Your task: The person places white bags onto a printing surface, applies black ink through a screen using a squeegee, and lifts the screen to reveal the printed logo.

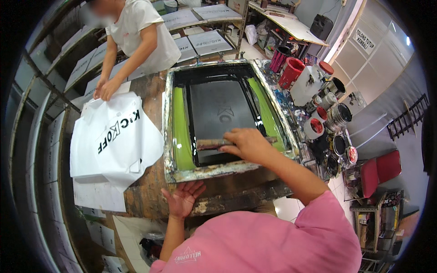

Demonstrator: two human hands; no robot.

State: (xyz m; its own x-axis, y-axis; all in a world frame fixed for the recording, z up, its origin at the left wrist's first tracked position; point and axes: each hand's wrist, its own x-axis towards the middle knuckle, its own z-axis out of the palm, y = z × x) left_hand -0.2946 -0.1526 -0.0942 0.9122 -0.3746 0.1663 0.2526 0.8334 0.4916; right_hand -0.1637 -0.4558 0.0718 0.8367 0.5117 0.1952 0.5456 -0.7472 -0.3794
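Pink sleeves (291, 236) are filling the near edge of the view, and both forearms are reaching up from them to the worktop (150, 200). On the left, a co-worker in a white shirt (145, 32) is smoothing a white bag (114, 141) with black lettering at the worktop's left edge, both of that person's hands lying on its far corner. The left hand (182, 198) is lying palm up with fingers spread wide, holding nothing, against the worktop's near edge just below the screen frame (214, 170). The frame is sitting in the middle of the worktop, its mesh black with ink and banded green along both sides. The right hand (248, 143) is closing over a squeegee (211, 144) that is lying across the mesh near the frame's near rail. To my eye, a clean pull is calling for even pressure along the whole blade, a steady tilt, and the free hand bracing the frame so it is not shifting. Ink tubs (314, 127) and cans are crowding the right edge.
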